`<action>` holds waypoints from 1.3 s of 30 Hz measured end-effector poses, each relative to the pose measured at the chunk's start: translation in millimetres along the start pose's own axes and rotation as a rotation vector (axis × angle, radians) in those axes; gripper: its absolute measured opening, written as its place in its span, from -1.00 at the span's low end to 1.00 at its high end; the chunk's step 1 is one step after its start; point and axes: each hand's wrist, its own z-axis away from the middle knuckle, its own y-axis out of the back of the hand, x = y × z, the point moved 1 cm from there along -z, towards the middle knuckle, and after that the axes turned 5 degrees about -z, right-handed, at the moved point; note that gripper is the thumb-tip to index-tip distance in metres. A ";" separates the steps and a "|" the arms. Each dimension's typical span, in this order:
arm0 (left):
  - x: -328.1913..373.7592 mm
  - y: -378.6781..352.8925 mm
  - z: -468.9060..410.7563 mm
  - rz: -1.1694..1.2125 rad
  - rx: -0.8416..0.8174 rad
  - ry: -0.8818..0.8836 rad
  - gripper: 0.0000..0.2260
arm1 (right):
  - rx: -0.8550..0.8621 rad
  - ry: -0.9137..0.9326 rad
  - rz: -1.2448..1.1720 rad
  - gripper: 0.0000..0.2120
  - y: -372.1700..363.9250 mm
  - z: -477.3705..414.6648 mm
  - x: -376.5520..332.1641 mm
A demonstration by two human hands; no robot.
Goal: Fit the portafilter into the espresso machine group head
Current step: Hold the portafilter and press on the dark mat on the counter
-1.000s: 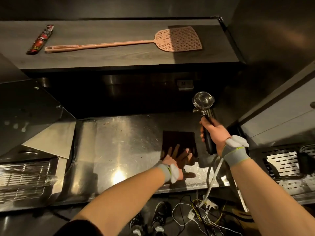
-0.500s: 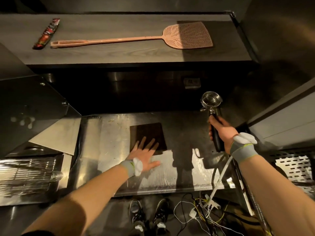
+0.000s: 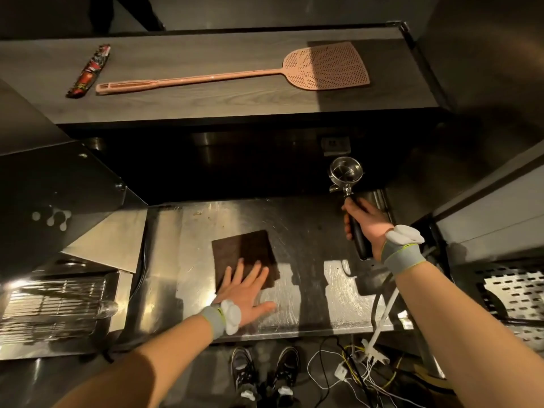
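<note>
My right hand (image 3: 365,222) grips the black handle of a steel portafilter (image 3: 346,172), held upright over the right part of the steel counter (image 3: 306,231), its empty basket facing up. My left hand (image 3: 245,290) lies flat with spread fingers, its fingertips on the near edge of a dark brown cloth (image 3: 243,251) on the counter. The espresso machine's perforated drip tray (image 3: 512,293) shows at the far right edge; its group head is out of view.
A wooden shelf (image 3: 206,104) above the counter carries a pink fly swatter (image 3: 235,75) and a red wrapped packet (image 3: 88,72). A dark appliance (image 3: 59,195) and a wire rack (image 3: 50,307) stand at left. Cables (image 3: 353,372) and my shoes lie on the floor below.
My left hand slid the brown cloth leftward across the counter from beside the portafilter to the counter's middle. The right hand kept hold of the portafilter, almost unmoved.
</note>
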 end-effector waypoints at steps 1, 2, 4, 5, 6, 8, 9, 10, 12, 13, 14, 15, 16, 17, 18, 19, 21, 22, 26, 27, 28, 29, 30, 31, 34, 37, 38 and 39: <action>18.4 1.5 -7.8 0.002 0.000 -0.030 -0.11 | 0.014 0.005 -0.002 -0.79 5.4 -0.4 -2.5; 36.6 2.9 -15.3 -0.002 -0.004 -0.058 -0.11 | 0.032 0.013 -0.006 -0.79 11.1 -0.9 -5.4; 69.6 7.0 -29.5 -0.005 -0.019 -0.105 -0.09 | 0.073 0.028 -0.015 -0.81 22.3 -2.5 -12.2; 83.7 9.9 -36.1 -0.008 -0.027 -0.121 -0.08 | 0.090 0.031 -0.022 -0.82 27.6 -3.4 -15.6; 95.7 13.2 -42.1 -0.017 -0.033 -0.135 -0.09 | 0.101 0.032 -0.031 -0.83 31.9 -3.9 -18.4; 115.6 20.5 -52.9 -0.043 -0.044 -0.161 -0.15 | 0.113 0.034 -0.051 -0.84 39.0 -4.3 -21.0; 123.3 24.9 -58.2 -0.056 -0.046 -0.170 -0.17 | 0.119 0.036 -0.057 -0.84 42.1 -3.8 -21.1; 129.6 29.2 -63.6 -0.067 -0.051 -0.175 -0.19 | 0.126 0.036 -0.059 -0.85 45.4 -3.1 -20.3; 136.5 34.8 -71.8 -0.079 -0.067 -0.170 -0.20 | 0.136 0.038 -0.061 -0.85 49.9 -1.4 -16.6; 137.8 36.2 -74.4 -0.079 -0.069 -0.167 -0.19 | 0.138 0.037 -0.065 -0.85 51.5 -0.8 -14.6; 138.5 36.7 -75.8 -0.078 -0.066 -0.167 -0.19 | 0.140 0.032 -0.068 -0.84 52.5 -0.5 -12.5; 138.6 36.7 -75.7 -0.073 -0.057 -0.168 -0.19 | 0.142 0.025 -0.067 -0.84 52.8 0.0 -10.7; 138.2 36.2 -74.6 -0.061 -0.037 -0.167 -0.18 | 0.145 0.016 -0.067 -0.84 53.0 0.4 -9.1; 137.3 34.9 -72.6 -0.037 -0.007 -0.157 -0.18 | 0.148 0.010 -0.072 -0.84 53.1 0.7 -7.7; 135.5 32.9 -69.8 -0.007 0.027 -0.137 -0.18 | 0.150 0.006 -0.082 -0.85 53.9 0.8 -6.5; 132.6 30.0 -66.0 0.016 0.053 -0.110 -0.18 | 0.153 0.004 -0.091 -0.85 55.0 1.1 -5.1; 126.3 22.9 -60.4 0.011 0.074 -0.080 -0.18 | 0.162 0.002 -0.094 -0.86 59.8 1.7 -3.5; 124.1 20.7 -59.5 -0.002 0.068 -0.078 -0.18 | 0.164 0.002 -0.089 -0.85 62.7 2.3 -2.4; 125.2 43.8 -84.5 0.047 0.015 -0.046 -0.16 | 0.169 0.005 -0.099 -0.85 72.6 4.8 -0.3; 127.4 52.5 -95.2 0.052 0.005 -0.035 -0.16 | 0.173 0.006 -0.106 -0.84 76.2 4.9 0.5; 129.4 60.5 -105.3 0.050 -0.001 -0.025 -0.17 | 0.177 0.008 -0.110 -0.83 80.8 4.7 1.4; 130.6 66.7 -113.4 0.042 -0.004 -0.017 -0.18 | 0.180 0.007 -0.114 -0.82 85.1 4.7 3.0; 133.6 71.7 -121.5 0.031 0.000 -0.009 -0.19 | 0.183 0.003 -0.119 -0.79 91.8 4.0 4.3; 135.3 75.2 -127.3 0.022 0.009 -0.002 -0.19 | 0.183 0.000 -0.126 -0.77 96.5 3.3 6.1; 139.0 82.7 -137.6 0.017 0.015 0.013 -0.20 | 0.188 -0.015 -0.130 -0.69 106.4 2.5 10.4; 140.8 86.4 -141.3 0.018 0.011 0.020 -0.21 | 0.187 -0.012 -0.127 -0.63 110.2 1.8 13.4; 140.3 86.5 -141.2 0.018 0.014 0.021 -0.22 | 0.187 -0.007 -0.127 -0.63 110.0 1.8 13.9; 139.7 86.2 -140.6 0.015 0.017 0.020 -0.22 | 0.186 -0.002 -0.127 -0.65 109.2 2.2 14.6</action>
